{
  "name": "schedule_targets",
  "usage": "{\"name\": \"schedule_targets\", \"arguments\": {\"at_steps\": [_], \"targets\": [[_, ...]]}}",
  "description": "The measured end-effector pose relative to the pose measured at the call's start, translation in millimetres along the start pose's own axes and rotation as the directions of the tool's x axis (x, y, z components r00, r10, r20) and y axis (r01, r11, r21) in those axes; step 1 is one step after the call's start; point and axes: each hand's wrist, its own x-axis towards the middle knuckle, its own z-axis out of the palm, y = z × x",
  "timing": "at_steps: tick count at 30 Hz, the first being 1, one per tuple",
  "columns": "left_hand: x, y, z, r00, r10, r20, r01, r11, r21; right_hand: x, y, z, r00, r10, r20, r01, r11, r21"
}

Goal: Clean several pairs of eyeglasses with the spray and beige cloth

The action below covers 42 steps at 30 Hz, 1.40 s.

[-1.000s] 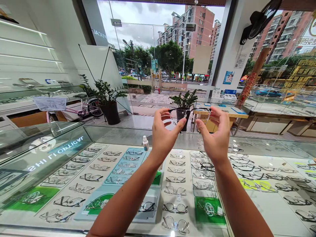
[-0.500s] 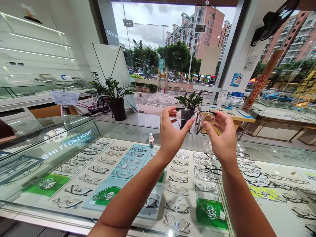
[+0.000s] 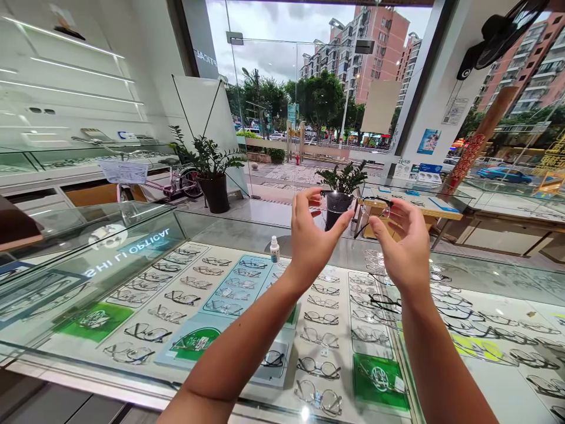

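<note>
A pair of eyeglasses (image 3: 338,202) with a dark upper rim and clear lenses is held up in front of me, above the glass display case (image 3: 247,232). My left hand (image 3: 315,227) grips the left side of the frame, thumb below and fingers curled at the rim. My right hand (image 3: 404,235) pinches the right side near the hinge, its thumb under the lens. The potted plant behind shows through the left lens. A small white bottle (image 3: 274,249) stands on the case top, left of my left wrist.
Rows of eyeglasses (image 3: 322,318) lie inside the case under the glass, among green cards (image 3: 380,380). Beyond stand a potted plant (image 3: 216,182), a pink bicycle (image 3: 170,182) with a basket, and a wooden table (image 3: 415,203). A black fan (image 3: 494,41) hangs upper right.
The view has shifted slightly, so most things sit a little farther right. Both hands still hold the eyeglasses up in nearly the same pose.
</note>
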Motion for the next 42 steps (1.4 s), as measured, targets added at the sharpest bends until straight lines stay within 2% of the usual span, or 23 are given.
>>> {"name": "schedule_targets", "arguments": {"at_steps": [3, 8, 10, 13, 16, 21, 26, 33, 39, 42], "targets": [[1.7, -1.6, 0.4, 0.999, -0.039, 0.018, 0.04, 0.997, -0.061, 0.7, -0.2, 0.2, 1.0, -0.013, -0.01, 0.013, 1.0, 0.001], [5.2, -12.6, 4.4, 0.982, -0.151, 0.111, 0.174, 0.954, -0.245, 1.8, -3.0, -0.4, 0.996, -0.067, -0.051, 0.066, 0.998, -0.02], [5.5, -16.4, 6.0, 0.982, -0.152, 0.112, 0.178, 0.942, -0.285, 1.7, -4.8, -0.5, 0.994, -0.085, -0.067, 0.084, 0.996, -0.013], [5.2, -19.7, 7.3, 0.993, -0.09, 0.08, 0.111, 0.944, -0.309, 1.7, -7.7, 0.4, 0.991, -0.092, -0.092, 0.098, 0.993, 0.063], [5.1, -22.9, 8.2, 0.999, 0.02, 0.035, -0.008, 0.945, -0.328, 2.8, -9.6, 2.2, 0.989, -0.058, -0.137, 0.086, 0.973, 0.212], [5.7, -30.8, 10.5, 0.978, 0.209, -0.025, -0.205, 0.923, -0.327, 5.9, -7.5, 3.6, 0.972, 0.045, -0.23, 0.042, 0.932, 0.359], [5.8, -36.4, 10.7, 0.962, 0.272, 0.003, -0.258, 0.918, -0.301, 7.7, -6.3, 2.0, 0.974, 0.123, -0.193, -0.017, 0.88, 0.475], [7.3, -39.9, 11.8, 0.975, 0.224, 0.007, -0.211, 0.93, -0.301, 8.6, -11.4, 1.8, 0.975, 0.169, -0.144, -0.06, 0.824, 0.564], [6.8, -30.9, 12.6, 0.985, 0.126, 0.116, -0.068, 0.909, -0.412, 9.4, -7.0, 2.0, 0.982, 0.136, -0.128, -0.054, 0.862, 0.504], [7.5, -29.0, 12.1, 0.987, 0.119, 0.11, -0.064, 0.909, -0.411, 10.1, -3.3, 1.4, 0.984, 0.12, -0.134, -0.045, 0.884, 0.466]]}}
